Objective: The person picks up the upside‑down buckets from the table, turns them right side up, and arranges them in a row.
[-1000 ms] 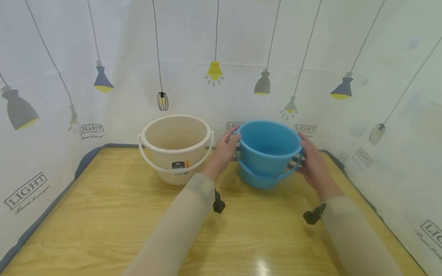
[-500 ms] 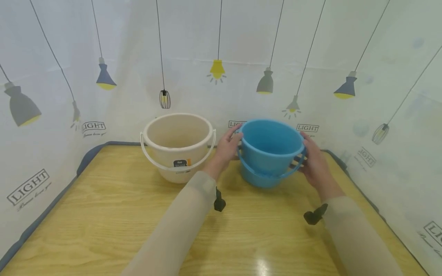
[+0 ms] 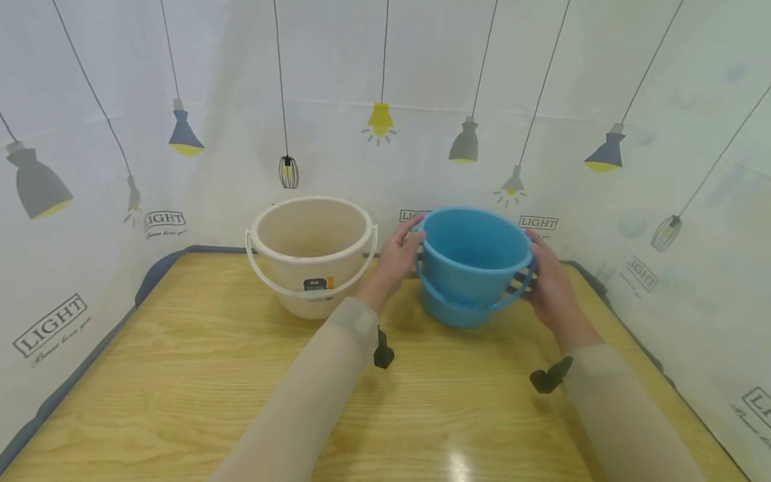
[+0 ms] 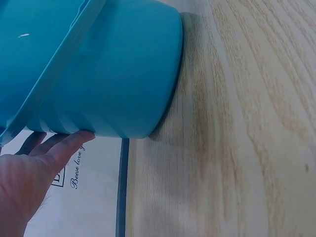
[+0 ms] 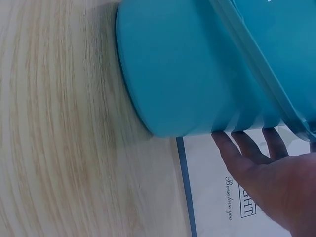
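Note:
A blue bucket [image 3: 466, 294] stands upright on the wooden table, its handle hanging down across the front. My left hand [image 3: 394, 260] touches its left side near the rim; in the left wrist view, straight fingers [image 4: 66, 148] reach along the wall. On the opposite side, my right hand [image 3: 551, 284] lies against the bucket just below the rim. Its extended fingers [image 5: 247, 148] meet the wall in the right wrist view. To the left, apart from the blue one, is a cream bucket [image 3: 310, 274] with a lowered white handle and a dark label.
The wooden table [image 3: 181, 375] carries both buckets near its back edge. White sheeting [image 3: 229, 87] printed with hanging lamps rises behind and along both sides. A dark blue strip [image 3: 159, 274] runs along the table's edge.
The head view has shifted slightly, so everything sits a little to the right and higher in it. Both hands stay against the blue bucket, which shows no clear movement on the table.

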Tool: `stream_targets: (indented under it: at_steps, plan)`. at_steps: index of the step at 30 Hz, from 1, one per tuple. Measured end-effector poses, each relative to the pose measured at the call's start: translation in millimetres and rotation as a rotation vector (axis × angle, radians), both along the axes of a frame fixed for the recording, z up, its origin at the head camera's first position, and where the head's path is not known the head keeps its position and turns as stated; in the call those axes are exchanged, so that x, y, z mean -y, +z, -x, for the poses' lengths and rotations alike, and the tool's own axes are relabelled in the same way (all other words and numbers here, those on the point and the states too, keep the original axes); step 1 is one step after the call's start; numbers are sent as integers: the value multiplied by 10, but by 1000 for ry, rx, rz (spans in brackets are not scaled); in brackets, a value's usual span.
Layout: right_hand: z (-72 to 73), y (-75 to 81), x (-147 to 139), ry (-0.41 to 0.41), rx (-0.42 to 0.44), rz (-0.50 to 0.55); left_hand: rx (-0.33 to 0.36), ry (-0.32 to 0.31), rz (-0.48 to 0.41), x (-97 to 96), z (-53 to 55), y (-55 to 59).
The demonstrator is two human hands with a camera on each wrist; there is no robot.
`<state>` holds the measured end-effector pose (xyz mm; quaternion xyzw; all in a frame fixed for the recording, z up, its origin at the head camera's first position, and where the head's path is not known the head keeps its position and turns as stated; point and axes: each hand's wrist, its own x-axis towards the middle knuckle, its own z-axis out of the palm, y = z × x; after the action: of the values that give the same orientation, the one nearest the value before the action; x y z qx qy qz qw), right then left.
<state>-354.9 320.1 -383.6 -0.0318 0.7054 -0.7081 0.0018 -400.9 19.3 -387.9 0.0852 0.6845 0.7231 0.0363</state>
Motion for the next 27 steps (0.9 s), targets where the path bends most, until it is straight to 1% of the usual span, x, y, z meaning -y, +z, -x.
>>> stream_targets:
  at_steps: [5,9,12,17,19,20,22,24,27]
  plan:
    - [-25,-1,29,-20,0,0,4,9,17,5,-8,4]
    - [-25,5,44,-21,-5,3,5,18,16,15,-14,21]
    - [-19,3,42,-27,3,5,0,11,15,21,-13,20]
    - [-44,-31,7,-45,28,13,19,-7,43,3,-37,-47]
    - [-66,-45,-5,-54,13,-3,23,-3,53,0,-59,-92]
    - [-86,-46,-8,-68,7,-7,18,3,62,1,-73,-114]
    - [-137,-37,-17,-138,-27,-57,8,10,69,4,-109,-151]
    - [-195,-11,-28,-245,-63,-118,-10,14,81,12,-164,-167]
    - [-300,58,-37,-379,-108,-241,-11,12,98,48,-303,-160]
